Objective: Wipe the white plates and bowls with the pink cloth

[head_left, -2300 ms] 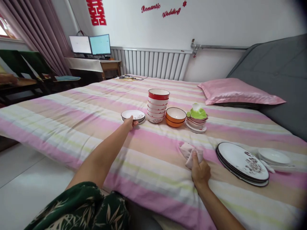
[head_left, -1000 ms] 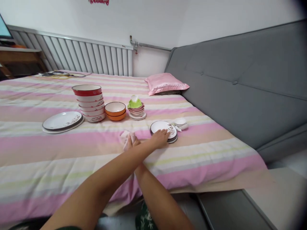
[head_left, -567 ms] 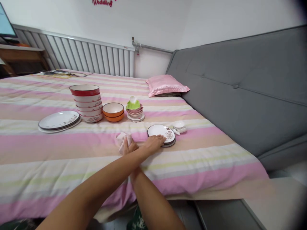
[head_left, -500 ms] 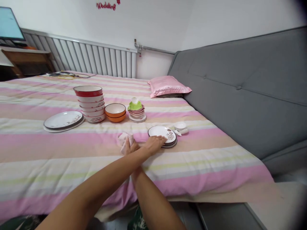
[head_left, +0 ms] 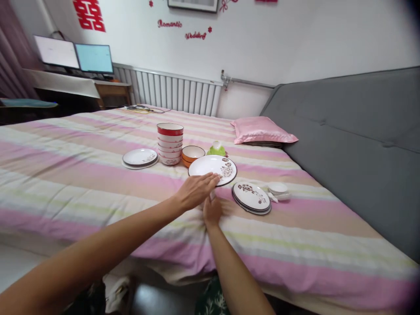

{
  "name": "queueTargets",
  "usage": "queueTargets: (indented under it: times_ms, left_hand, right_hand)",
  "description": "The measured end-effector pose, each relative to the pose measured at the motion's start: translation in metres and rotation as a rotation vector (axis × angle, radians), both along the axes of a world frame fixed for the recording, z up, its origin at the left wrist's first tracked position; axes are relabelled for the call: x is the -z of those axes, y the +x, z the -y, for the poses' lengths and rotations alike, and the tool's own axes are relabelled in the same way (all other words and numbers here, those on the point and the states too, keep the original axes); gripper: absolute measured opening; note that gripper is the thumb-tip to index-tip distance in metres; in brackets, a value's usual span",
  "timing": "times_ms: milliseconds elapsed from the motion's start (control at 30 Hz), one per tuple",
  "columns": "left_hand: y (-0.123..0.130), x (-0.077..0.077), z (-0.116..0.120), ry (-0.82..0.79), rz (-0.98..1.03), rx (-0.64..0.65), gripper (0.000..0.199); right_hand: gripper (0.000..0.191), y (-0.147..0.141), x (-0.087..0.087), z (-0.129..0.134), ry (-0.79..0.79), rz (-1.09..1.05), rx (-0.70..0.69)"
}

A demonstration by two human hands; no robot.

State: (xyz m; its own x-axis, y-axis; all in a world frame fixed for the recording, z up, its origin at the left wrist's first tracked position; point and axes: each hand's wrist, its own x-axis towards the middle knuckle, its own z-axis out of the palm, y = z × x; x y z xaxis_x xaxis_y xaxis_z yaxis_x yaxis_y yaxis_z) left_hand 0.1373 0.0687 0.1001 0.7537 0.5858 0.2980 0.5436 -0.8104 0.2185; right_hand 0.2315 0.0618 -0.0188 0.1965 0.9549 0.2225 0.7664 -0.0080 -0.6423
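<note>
My left hand (head_left: 198, 190) grips the near edge of a white plate (head_left: 208, 165) with a dark rim and brown flower print, holding it raised and tilted above the bed. Just below the plate, my right hand (head_left: 213, 211) is closed and slightly blurred. A pale scrap of cloth (head_left: 212, 194) shows at its fingers; most of the cloth is hidden. To the right lies a stack of matching plates (head_left: 251, 197). Beyond the raised plate sit orange bowls (head_left: 193, 154) and a green leaf-shaped dish (head_left: 217, 151), partly covered by it.
A tall stack of red-and-white bowls (head_left: 169, 146) stands farther back, beside oval plates (head_left: 140, 157). Small white dishes (head_left: 278, 189) and spoons lie at the right. A pink pillow (head_left: 262, 130) rests near the grey headboard (head_left: 348, 118). Cables (head_left: 144, 109) lie at the bed's far edge.
My left hand has lifted the top plate off the right-hand stack and brought it left. My right hand has come under the plate. The view has swung left.
</note>
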Motion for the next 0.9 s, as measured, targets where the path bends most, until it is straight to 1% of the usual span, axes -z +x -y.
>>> queueTargets:
  times_ms: [33,67,100,167,267,333,367,400,467,500,567,600,633,667,700,733,767,800,833,900]
  left_hand:
    - [-0.019,-0.002,0.002,-0.007,0.022,-0.031,0.042]
    - [-0.039,-0.001,0.004,-0.018,0.045,-0.055,0.041]
    - [-0.058,0.003,0.006,-0.032,0.066,-0.070,0.042]
    - [-0.094,0.019,0.008,-0.062,0.071,-0.096,0.042]
    - [-0.135,0.051,0.006,-0.095,-0.029,-0.098,0.043]
    - [-0.153,0.071,0.002,-0.120,-0.123,-0.083,0.039]
    - [-0.160,0.078,0.001,-0.144,-0.164,-0.053,0.038]
    - [-0.165,0.084,0.001,-0.156,-0.162,-0.043,0.036]
    - [-0.171,0.090,0.003,-0.173,-0.132,-0.040,0.032]
    - [-0.173,0.091,0.004,-0.177,-0.118,-0.028,0.034]
    - [-0.177,0.091,0.009,-0.161,-0.072,-0.010,0.045]
    - [-0.178,0.090,0.010,-0.136,-0.021,-0.041,0.049]
    - [-0.179,0.090,0.011,-0.103,0.058,-0.125,0.051]
    - [-0.179,0.089,0.011,-0.073,0.157,-0.258,0.051]
    - [-0.180,0.089,0.009,-0.058,0.274,-0.434,0.049]
    - [-0.181,0.088,0.007,-0.081,0.390,-0.615,0.048]
    - [-0.181,0.087,0.004,-0.173,0.494,-0.755,0.047]
    - [-0.182,0.085,0.000,-0.344,0.587,-0.836,0.047]
    - [-0.183,0.084,-0.003,-0.544,0.664,-0.868,0.046]
    - [-0.183,0.080,-0.009,-0.862,0.745,-0.853,0.047]
  right_hand:
    - [0.070,-0.001,0.004,0.003,-0.037,-0.026,0.115]
    - [0.073,-0.002,0.008,0.005,-0.061,-0.054,0.193]
    - [0.072,-0.003,0.010,0.007,-0.072,-0.135,0.276]
    - [0.069,-0.005,0.011,0.008,-0.045,-0.247,0.337]
    - [0.070,-0.007,0.007,0.008,-0.085,-0.329,0.388]
    - [0.071,-0.008,0.003,0.008,-0.107,-0.369,0.431]
    - [0.072,-0.008,0.002,0.009,-0.111,-0.387,0.455]
    - [0.072,-0.008,0.000,0.009,-0.112,-0.401,0.478]
    - [0.073,-0.008,-0.003,0.009,-0.106,-0.424,0.517]
    - [0.073,-0.008,-0.005,0.009,-0.092,-0.443,0.532]
    - [0.072,-0.011,-0.010,0.007,-0.029,-0.489,0.536]
    - [0.071,-0.013,-0.014,0.006,0.014,-0.503,0.521]
    - [0.069,-0.017,-0.017,0.004,0.056,-0.496,0.498]
    - [0.067,-0.022,-0.020,0.002,0.092,-0.460,0.467]
    - [0.063,-0.028,-0.023,0.000,0.123,-0.391,0.425]
    - [0.058,-0.036,-0.025,-0.003,0.151,-0.300,0.369]
    - [0.053,-0.044,-0.026,-0.005,0.170,-0.195,0.297]
    - [0.046,-0.052,-0.026,-0.008,0.176,-0.082,0.198]
    - [0.042,-0.061,-0.024,-0.010,0.152,0.025,0.080]
    - [0.044,-0.077,-0.019,-0.014,0.037,0.196,-0.153]
